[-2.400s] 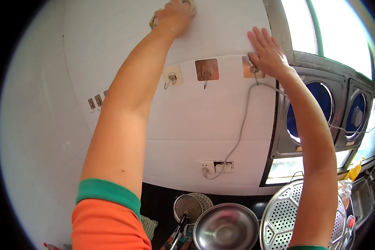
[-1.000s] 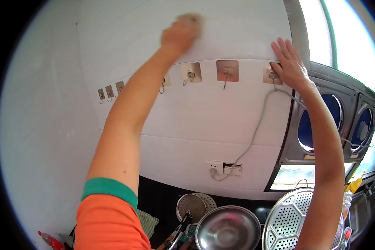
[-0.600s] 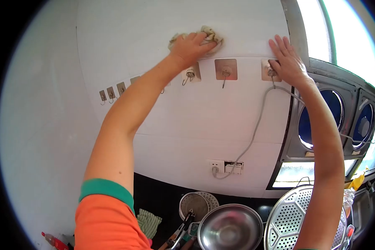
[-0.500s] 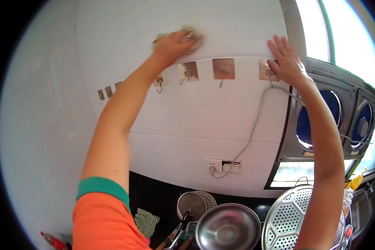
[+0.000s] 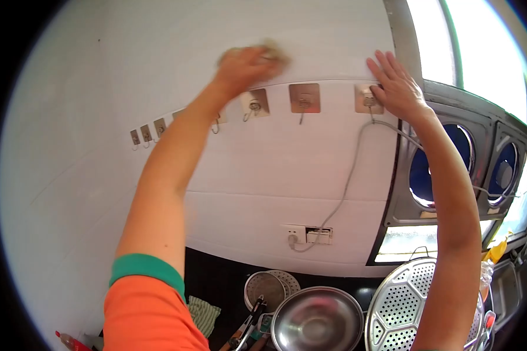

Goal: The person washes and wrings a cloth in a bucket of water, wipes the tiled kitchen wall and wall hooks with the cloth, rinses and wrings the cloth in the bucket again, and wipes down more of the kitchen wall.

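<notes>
My left hand (image 5: 240, 69), blurred by motion, grips a crumpled beige cloth (image 5: 273, 57) against the white wall (image 5: 275, 158), above a row of adhesive hooks. My right hand (image 5: 397, 88) lies flat with fingers spread near the wall's right edge, partly over the rightmost hook plate (image 5: 366, 96). Between the hands, a square coppery hook plate (image 5: 304, 98) sits on the wall. A grey cable (image 5: 350, 175) hangs from the rightmost hook down to a socket (image 5: 294, 234).
On the black counter (image 5: 211, 269) are a metal pan (image 5: 317, 320), a strainer (image 5: 265, 288), a perforated steamer plate (image 5: 398, 301) and a striped cloth (image 5: 203, 315). A red-capped bottle (image 5: 71, 341) is at lower left. Fans (image 5: 459, 146) and windows stand at the right.
My left hand has moved down the wall with the cloth since the earliest frame, passing right and back left. My right hand stays on the wall. The view has shifted slightly.
</notes>
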`<state>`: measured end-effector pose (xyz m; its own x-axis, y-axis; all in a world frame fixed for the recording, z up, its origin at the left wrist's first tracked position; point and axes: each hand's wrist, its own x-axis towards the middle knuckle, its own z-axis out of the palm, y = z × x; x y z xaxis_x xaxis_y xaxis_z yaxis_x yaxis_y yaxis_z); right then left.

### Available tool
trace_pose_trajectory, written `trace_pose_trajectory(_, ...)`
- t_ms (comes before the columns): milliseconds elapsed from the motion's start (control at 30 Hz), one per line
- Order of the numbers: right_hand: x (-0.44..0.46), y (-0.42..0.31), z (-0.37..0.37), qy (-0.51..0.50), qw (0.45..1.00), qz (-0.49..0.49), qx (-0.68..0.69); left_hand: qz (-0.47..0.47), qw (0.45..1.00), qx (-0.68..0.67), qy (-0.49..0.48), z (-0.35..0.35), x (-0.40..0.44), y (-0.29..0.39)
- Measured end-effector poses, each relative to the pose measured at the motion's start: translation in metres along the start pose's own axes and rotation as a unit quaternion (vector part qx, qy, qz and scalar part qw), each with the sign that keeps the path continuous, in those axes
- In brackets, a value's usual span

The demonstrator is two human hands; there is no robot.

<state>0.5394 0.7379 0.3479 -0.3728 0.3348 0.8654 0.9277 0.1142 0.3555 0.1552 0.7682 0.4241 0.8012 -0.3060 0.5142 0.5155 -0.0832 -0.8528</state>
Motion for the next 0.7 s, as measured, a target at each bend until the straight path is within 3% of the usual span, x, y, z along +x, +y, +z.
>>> trace_pose_trajectory(33,0.0,0.0,0.0,-0.001,1.0,-0.006,0.003,-0.051,0.994,0.06,-0.07,-0.015,-0.011,-0.014)
trace_pose_trajectory(67,-0.001,0.0,0.001,0.008,1.0,-0.008,-0.004,-0.046,0.979,0.147,-0.131,-0.029,-0.017,-0.026)
trace_pose_trajectory(133,-0.001,-0.002,0.005,0.029,0.999,-0.014,-0.012,-0.023,0.967,0.203,-0.15,-0.036,-0.008,-0.022)
trace_pose_trajectory(200,-0.001,-0.003,0.009,0.037,0.999,-0.005,-0.001,-0.067,0.979,0.137,-0.138,-0.014,0.015,0.002)
trace_pose_trajectory(267,-0.001,-0.009,0.005,0.035,0.999,0.005,-0.002,0.038,0.996,0.067,-0.036,0.006,0.057,0.036)
trace_pose_trajectory(333,0.001,-0.007,0.01,0.044,0.999,0.004,0.02,-0.004,0.991,0.096,-0.088,0.008,0.096,0.08)
trace_pose_trajectory(433,0.0,-0.006,0.01,0.028,1.0,0.005,0.012,0.015,0.991,0.063,-0.113,0.003,0.099,0.077)
trace_pose_trajectory(567,-0.004,0.003,0.007,0.017,1.0,-0.01,0.013,-0.001,0.999,0.044,-0.008,0.009,0.043,0.022)
trace_pose_trajectory(667,-0.005,0.0,0.005,0.019,1.0,-0.004,0.02,0.005,0.981,0.158,-0.116,-0.023,0.051,0.027)
trace_pose_trajectory(700,-0.005,-0.004,0.007,0.024,0.999,0.002,0.023,-0.004,0.987,0.124,-0.097,-0.012,0.055,0.03)
